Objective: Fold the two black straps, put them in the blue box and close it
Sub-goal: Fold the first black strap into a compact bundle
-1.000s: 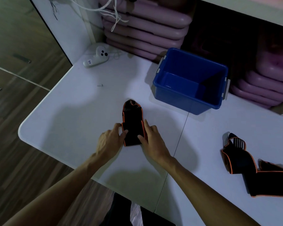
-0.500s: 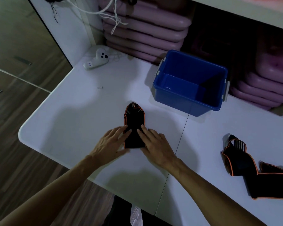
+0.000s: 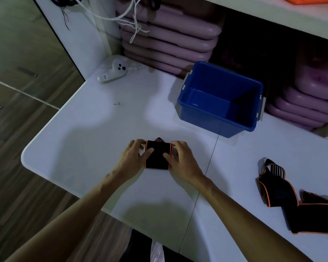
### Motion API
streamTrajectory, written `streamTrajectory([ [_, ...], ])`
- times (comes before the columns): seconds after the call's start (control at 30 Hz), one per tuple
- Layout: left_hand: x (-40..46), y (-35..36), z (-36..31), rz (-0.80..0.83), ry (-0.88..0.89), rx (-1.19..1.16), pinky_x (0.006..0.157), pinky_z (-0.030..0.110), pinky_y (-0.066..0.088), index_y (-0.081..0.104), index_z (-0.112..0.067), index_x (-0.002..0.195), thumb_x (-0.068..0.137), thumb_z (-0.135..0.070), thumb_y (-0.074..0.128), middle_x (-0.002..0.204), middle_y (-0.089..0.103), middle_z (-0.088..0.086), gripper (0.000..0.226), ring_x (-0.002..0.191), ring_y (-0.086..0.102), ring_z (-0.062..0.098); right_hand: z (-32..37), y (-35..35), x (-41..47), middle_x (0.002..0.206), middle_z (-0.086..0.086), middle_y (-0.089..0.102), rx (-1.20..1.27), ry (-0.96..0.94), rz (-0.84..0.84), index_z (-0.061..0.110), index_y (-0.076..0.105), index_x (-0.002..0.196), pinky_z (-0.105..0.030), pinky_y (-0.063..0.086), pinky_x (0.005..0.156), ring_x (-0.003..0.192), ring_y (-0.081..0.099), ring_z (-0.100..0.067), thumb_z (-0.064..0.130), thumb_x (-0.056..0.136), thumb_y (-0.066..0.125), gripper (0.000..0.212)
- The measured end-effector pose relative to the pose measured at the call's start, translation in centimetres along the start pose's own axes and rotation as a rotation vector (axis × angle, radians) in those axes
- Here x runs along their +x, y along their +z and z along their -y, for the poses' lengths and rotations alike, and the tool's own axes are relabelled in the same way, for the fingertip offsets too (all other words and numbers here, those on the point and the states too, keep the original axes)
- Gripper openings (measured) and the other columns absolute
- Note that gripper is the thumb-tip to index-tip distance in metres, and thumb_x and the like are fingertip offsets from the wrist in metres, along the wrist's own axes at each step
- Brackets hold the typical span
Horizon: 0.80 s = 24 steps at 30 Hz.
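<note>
Two straps here: the folded strap [image 3: 158, 157] sits near the table's [image 3: 83, 133] front edge, pinched between left hand [image 3: 133, 157] and right hand [image 3: 182, 159]. The blue box [image 3: 221, 103] lies ahead-right, nearer the right hand. The other strap [image 3: 284, 197] sprawls unfolded far right.

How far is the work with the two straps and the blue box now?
Done: nothing is in the blue box yet. In hand: the left hand and right hand press the first strap into a compact fold. Left: the second strap lies unfolded; no lid is in view.
</note>
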<state>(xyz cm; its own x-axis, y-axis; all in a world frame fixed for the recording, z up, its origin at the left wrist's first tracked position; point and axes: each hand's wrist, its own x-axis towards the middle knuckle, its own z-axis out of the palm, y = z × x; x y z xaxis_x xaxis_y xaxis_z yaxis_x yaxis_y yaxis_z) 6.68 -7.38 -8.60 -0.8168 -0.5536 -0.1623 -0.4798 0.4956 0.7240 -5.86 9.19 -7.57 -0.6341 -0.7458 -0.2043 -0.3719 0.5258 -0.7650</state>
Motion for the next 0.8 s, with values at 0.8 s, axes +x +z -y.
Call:
streamTrajectory([
  [0.8,3.1,3.7,-2.6,0.048,0.668,0.313,0.1,0.039,0.046,0.058,-0.001,0.127,0.093,-0.014,0.049,0.145,0.046,0.016,0.037,0.132,0.046,0.031,-5.0,-0.5,-3.2,0.163,-0.005,0.014,-0.459,-0.083,-0.115,0.023,0.012,0.155,-0.046,0.029,0.116,0.15,0.011,-0.025,0.03,0.099,0.042,0.064],
])
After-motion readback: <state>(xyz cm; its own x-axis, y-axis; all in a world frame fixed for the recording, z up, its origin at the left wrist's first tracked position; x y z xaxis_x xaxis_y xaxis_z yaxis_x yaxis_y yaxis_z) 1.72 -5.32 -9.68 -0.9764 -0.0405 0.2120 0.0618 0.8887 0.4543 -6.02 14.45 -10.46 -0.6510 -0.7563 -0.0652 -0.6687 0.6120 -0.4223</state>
